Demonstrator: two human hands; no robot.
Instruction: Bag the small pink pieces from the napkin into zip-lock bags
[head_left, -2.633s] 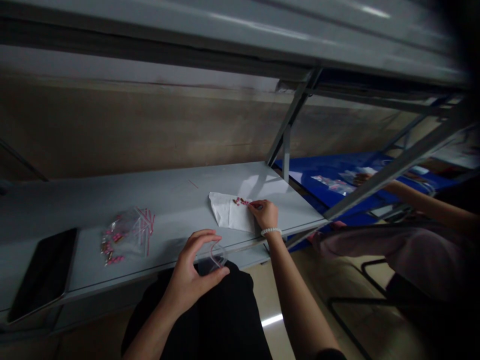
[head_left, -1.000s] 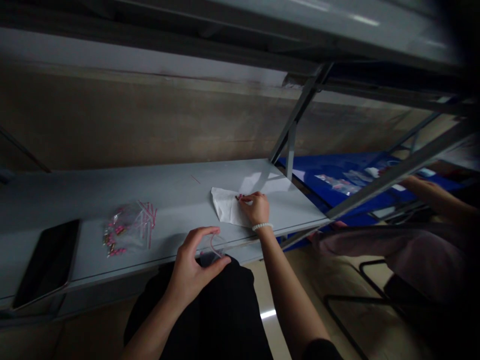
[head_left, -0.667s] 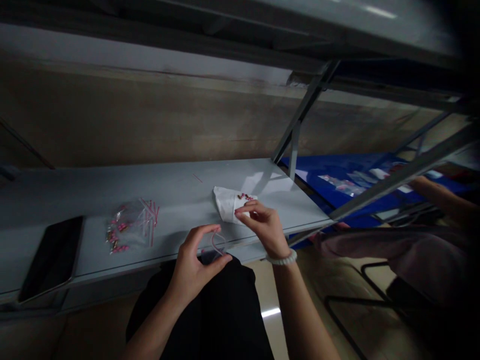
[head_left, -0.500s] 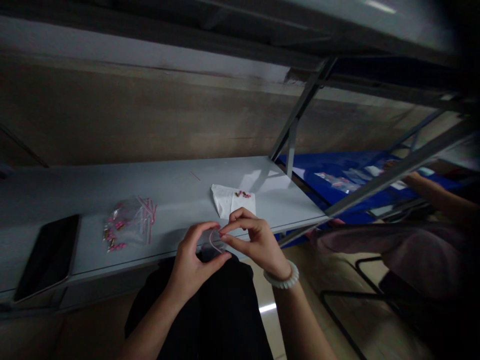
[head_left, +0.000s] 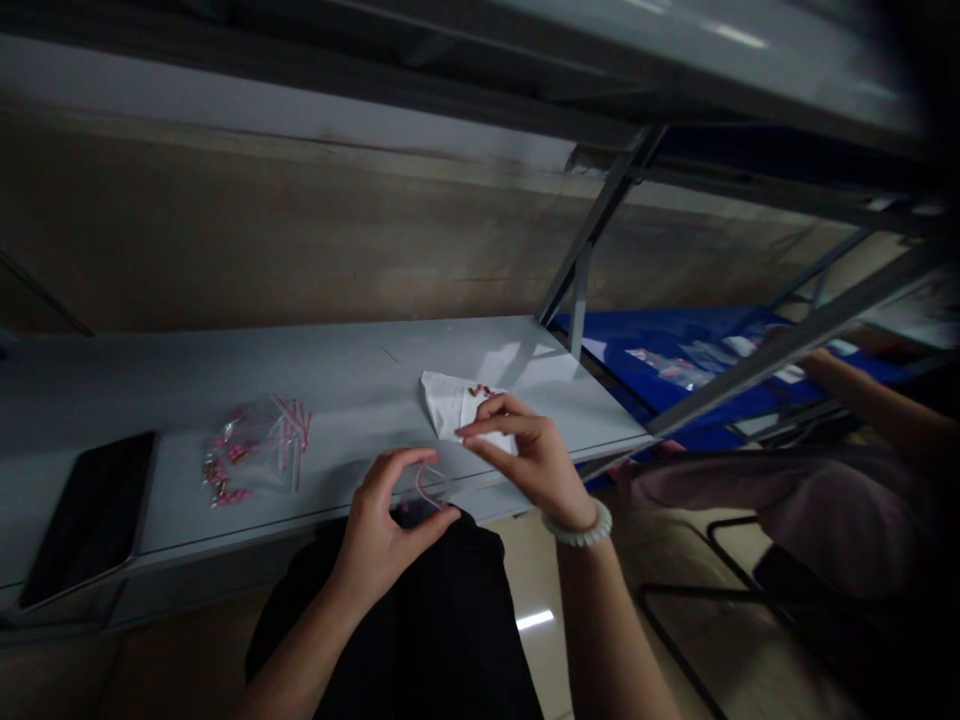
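My left hand is closed on a small clear zip bag with a pink seal strip, thumb and forefinger holding its mouth apart at the near edge of the grey shelf. My right hand, with a bead bracelet at the wrist, hovers just right of the bag. Its fingers are loosely curled and apart, and I see nothing between them. It partly covers a white sheet of paper that carries a few small pink parts.
A heap of clear zip bags with pink parts lies left of centre. A dark flat device rests at the shelf's left front. Slanted metal struts rise at the right. Beyond is a blue table and another person's arm.
My right hand left the paper, came to the mouth of the bag in a pinch, and has now drawn back up toward the paper. My left hand kept holding the bag.
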